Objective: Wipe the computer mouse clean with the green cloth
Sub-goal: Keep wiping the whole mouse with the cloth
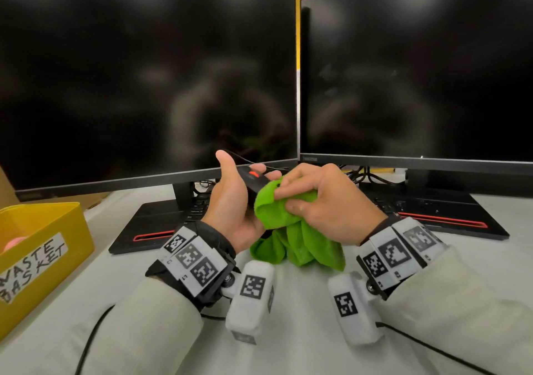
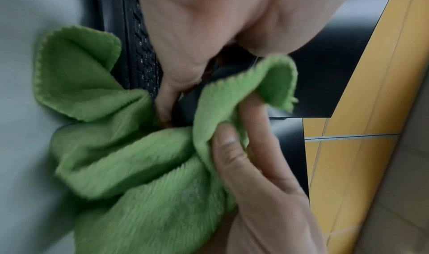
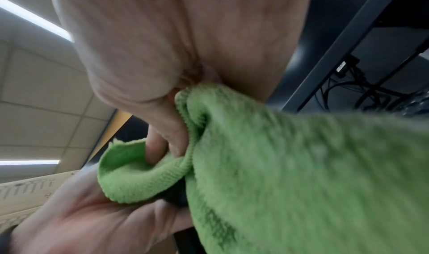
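- Two dark monitors (image 1: pixel 147 80) stood at the back of the pale table (image 1: pixel 288 331), and a yellow bin (image 1: pixel 37 247) with a "waste basket" label was at the left edge.
- Above the table, the left hand (image 1: pixel 233 201) held the black computer mouse (image 1: pixel 255 179) in the air, fingers curled under it and the thumb raised free.
- Its cable (image 1: pixel 245 159) ran back toward the monitors.
- Just beside it, the right hand (image 1: pixel 323 201) pinched a fold of the green cloth (image 1: pixel 291 230) between thumb and fingers and pressed it on the near end of the mouse; the rest of the cloth hung down.
- The step in hand seemed to be the wiping itself, with the rear part covered.
- The front buttons and the red mark were bare, so the next move probably called for drawing the cloth forward over them, then turning the mouse to reach the sides and the underside.
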